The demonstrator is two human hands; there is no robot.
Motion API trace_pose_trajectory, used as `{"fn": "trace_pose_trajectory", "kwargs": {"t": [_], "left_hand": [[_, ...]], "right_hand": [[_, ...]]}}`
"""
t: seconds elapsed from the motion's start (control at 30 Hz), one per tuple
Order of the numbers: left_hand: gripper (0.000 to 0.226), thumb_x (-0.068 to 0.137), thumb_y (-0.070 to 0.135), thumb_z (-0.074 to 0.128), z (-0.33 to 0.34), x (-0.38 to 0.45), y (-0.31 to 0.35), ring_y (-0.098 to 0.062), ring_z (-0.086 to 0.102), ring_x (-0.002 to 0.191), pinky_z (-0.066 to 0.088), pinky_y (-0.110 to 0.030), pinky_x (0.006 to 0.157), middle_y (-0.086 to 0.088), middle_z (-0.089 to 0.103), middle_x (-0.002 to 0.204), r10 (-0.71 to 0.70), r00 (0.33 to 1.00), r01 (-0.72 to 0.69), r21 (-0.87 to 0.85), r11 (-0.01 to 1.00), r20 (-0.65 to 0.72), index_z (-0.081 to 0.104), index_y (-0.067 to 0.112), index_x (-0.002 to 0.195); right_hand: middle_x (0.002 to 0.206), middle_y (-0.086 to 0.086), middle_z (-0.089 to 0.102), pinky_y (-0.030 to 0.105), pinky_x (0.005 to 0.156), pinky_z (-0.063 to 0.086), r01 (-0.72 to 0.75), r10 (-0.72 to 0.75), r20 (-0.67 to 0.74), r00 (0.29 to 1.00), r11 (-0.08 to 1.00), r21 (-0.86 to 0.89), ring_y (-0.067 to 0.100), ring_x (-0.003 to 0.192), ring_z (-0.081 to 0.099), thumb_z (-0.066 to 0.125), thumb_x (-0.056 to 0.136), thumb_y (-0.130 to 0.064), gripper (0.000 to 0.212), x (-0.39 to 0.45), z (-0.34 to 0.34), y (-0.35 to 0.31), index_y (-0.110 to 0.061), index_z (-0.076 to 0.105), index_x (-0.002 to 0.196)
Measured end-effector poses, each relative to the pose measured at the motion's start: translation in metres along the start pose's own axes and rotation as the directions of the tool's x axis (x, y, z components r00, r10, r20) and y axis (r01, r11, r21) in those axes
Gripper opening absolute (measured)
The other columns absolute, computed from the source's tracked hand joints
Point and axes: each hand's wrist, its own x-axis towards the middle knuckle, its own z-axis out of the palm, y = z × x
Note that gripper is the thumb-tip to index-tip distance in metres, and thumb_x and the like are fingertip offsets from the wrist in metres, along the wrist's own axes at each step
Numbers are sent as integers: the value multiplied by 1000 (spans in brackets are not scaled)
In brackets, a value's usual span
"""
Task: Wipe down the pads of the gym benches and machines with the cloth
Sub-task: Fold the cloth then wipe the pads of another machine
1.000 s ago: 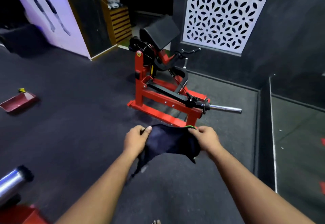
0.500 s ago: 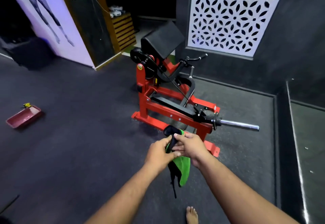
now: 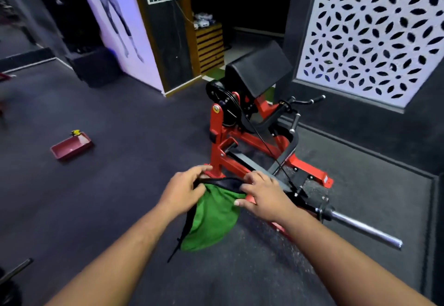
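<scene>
A cloth [image 3: 211, 219], green on one face and dark on the other with a black edge, hangs between my hands in the middle of the head view. My left hand [image 3: 182, 191] pinches its top edge on the left and my right hand [image 3: 263, 195] pinches the top edge on the right. Ahead stands a red curl machine [image 3: 223, 147] with a slanted black arm pad [image 3: 258, 67] on top. Both hands are well short of the pad, in front of the machine's base.
A chrome weight bar [image 3: 365, 230] sticks out from the machine to the right. A red tray [image 3: 70, 147] lies on the dark rubber floor at the left. A white patterned wall panel [image 3: 374, 31] is behind the machine, and a wooden stand [image 3: 209, 46] at the back.
My hands have drawn apart along the cloth's top edge, opening it so the green face hangs wider. The view has come closer to the machine.
</scene>
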Motion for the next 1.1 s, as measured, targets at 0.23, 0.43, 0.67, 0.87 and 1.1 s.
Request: {"fn": "trace_pose_trajectory", "kwargs": {"t": [0.23, 0.43, 0.67, 0.87, 1.1], "left_hand": [[37, 89, 16, 58, -46, 73, -62, -17, 68, 110, 53, -31, 93, 7, 74, 117, 4, 999, -19, 294, 956, 50, 71, 28, 121], [22, 93, 10, 61, -80, 154, -109, -9, 64, 80, 51, -32, 77, 8, 71, 86, -62, 998, 66, -181, 981, 29, 68, 31, 91], [82, 66, 62, 85, -68, 199, -114, -18, 69, 112, 56, -23, 85, -2, 74, 120, 31, 938, 272, -785, 556, 346, 59, 14, 127], [35, 90, 20, 69, -15, 223, -80, -31, 70, 110, 58, -43, 93, -15, 74, 116, -15, 900, 404, -818, 409, 437, 67, 5, 121], [21, 101, 15, 58, 15, 257, -62, -35, 73, 100, 58, -52, 91, -21, 74, 110, -167, 884, 466, -805, 367, 436, 67, 3, 116]], "right_hand": [[105, -6, 61, 38, 74, 54, 121, -116, -222, 968, 993, 10, 21, 102, 62, 62, 91, -50, 27, 84, -27, 4, -26, 59, 103], [83, -14, 59, 36, 69, 48, 64, 91, -205, 975, 761, 645, 5, 76, 57, 81, 83, -28, 29, 155, -50, -16, -29, 54, 96], [98, 12, 73, 34, 67, 61, 253, 570, -199, 797, -17, 967, 21, 79, 71, 65, 93, 5, 44, 212, -120, -47, -16, 48, 128], [124, 19, 70, 54, 100, 54, -182, 530, 329, 782, -310, 933, 34, 113, 69, 67, 88, -44, 54, 184, -72, -10, -8, 67, 128], [118, 12, 74, 42, 82, 60, -202, 484, 308, 819, -258, 945, 28, 102, 72, 70, 91, -6, 38, 177, -22, 35, -13, 62, 128]]}}
